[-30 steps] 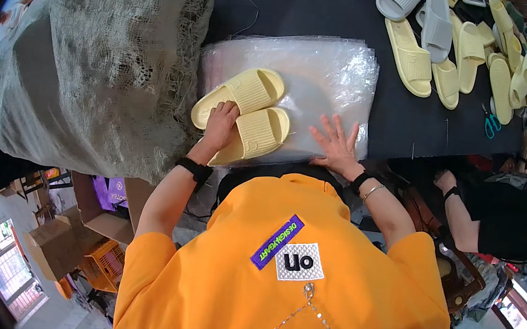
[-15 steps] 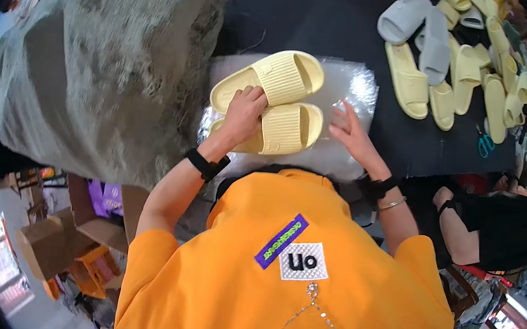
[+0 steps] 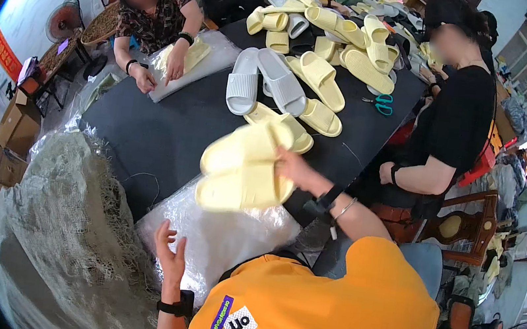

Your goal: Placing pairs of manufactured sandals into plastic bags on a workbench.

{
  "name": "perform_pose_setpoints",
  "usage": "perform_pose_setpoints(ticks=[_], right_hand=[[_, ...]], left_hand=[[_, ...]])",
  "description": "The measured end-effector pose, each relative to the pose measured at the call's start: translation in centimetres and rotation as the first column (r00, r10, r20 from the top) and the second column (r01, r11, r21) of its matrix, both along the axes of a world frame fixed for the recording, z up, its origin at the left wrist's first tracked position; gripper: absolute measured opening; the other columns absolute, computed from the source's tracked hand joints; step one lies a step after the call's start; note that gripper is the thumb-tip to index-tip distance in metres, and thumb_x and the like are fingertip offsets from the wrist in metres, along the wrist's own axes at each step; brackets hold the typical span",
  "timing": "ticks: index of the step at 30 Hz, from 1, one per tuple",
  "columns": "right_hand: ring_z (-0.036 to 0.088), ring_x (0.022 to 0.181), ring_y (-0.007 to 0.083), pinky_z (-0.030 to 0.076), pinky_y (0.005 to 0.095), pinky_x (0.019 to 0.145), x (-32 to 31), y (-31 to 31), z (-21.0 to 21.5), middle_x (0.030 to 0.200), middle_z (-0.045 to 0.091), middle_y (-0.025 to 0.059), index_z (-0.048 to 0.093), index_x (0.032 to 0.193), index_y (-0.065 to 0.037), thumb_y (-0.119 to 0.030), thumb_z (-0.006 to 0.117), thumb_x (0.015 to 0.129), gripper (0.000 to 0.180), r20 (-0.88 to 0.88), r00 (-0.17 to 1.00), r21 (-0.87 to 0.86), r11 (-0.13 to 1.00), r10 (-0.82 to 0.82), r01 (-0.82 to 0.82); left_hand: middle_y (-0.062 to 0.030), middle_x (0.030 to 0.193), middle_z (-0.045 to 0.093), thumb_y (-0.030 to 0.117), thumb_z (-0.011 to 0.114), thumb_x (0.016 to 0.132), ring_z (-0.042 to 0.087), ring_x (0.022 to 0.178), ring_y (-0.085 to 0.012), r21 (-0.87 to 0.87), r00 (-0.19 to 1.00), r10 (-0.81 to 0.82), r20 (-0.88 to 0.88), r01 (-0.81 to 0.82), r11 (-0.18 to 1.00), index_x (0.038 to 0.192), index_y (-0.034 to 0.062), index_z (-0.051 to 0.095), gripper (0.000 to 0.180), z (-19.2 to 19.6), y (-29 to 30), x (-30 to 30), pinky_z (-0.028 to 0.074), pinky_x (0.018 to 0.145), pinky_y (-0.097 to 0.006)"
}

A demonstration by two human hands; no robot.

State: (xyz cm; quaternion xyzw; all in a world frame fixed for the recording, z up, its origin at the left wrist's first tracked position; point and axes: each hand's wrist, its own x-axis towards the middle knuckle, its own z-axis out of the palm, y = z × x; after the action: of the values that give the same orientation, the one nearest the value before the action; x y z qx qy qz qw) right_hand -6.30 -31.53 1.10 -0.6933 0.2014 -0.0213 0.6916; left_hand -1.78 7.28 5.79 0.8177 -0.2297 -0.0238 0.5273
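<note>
A pair of pale yellow slide slippers (image 3: 238,178) is held up side by side over the near part of the table, slightly smeared by motion. My right hand (image 3: 299,171) is closed on them at their right end. Lower left, my left hand (image 3: 170,255) is empty, its fingers apart. Between it and the slippers lies a stack of clear plastic bags (image 3: 216,245) at the table's near edge. Just beyond the held pair, more yellow slides (image 3: 280,127) and two grey slides (image 3: 281,81) lie on the table.
The dark table (image 3: 149,124) carries a large slipper heap (image 3: 335,27) and teal-handled scissors (image 3: 384,104). A bulky grey-green woven sack (image 3: 76,220) stands at left. One person (image 3: 156,17) handles a bagged yellow item across the table; another in black (image 3: 456,117) sits at right.
The pair has left the plastic bags and is now in my right hand, which was empty. My left hand has let go and moved away. The view has tilted up toward the table's far side.
</note>
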Motion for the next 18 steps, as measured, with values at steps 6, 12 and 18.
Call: perform_pose_setpoints(ticks=[6,12,18], right_hand=[[0.049,0.111,0.0268,0.041,0.0399,0.088,3.4,-7.5,12.7,0.122,0.048,0.0147,0.007,0.140,-0.016,-0.028,0.061,0.081,0.081,0.059,0.770,0.180,0.766,-0.635,0.618],[0.051,0.106,0.0197,0.041,0.0309,0.085,5.6,-5.9,4.0,0.119,0.052,0.0126,0.042,0.128,-0.006,-0.024,0.058,0.085,0.050,0.227,0.959,-0.363,0.898,-0.171,0.246],[0.053,0.088,0.0087,0.043,0.0228,0.073,2.6,8.6,-0.1,0.102,0.059,0.0036,0.053,0.116,-0.002,-0.015,0.056,0.086,0.033,-0.141,0.905,-0.141,0.897,0.401,-0.419]], left_hand=[[-0.0086,0.094,0.061,0.005,0.055,0.083,0.056,0.083,-0.0161,0.063,0.985,0.101,-0.141,-0.093,0.994,0.110,0.0031,0.056,0.026,-2.6,2.8,-0.2,0.044,0.070,-0.028],[-0.0136,0.096,0.061,0.007,0.056,0.083,0.060,0.087,-0.0238,0.146,0.995,-0.007,-0.104,0.022,0.989,0.105,0.0037,0.059,0.022,-1.9,1.8,0.1,0.047,0.075,-0.032],[-0.0112,0.100,0.063,0.011,0.056,0.084,0.060,0.090,-0.0213,0.145,0.964,0.242,-0.109,-0.226,0.963,0.109,0.0027,0.058,0.026,-1.2,7.3,4.3,0.046,0.077,-0.030]])
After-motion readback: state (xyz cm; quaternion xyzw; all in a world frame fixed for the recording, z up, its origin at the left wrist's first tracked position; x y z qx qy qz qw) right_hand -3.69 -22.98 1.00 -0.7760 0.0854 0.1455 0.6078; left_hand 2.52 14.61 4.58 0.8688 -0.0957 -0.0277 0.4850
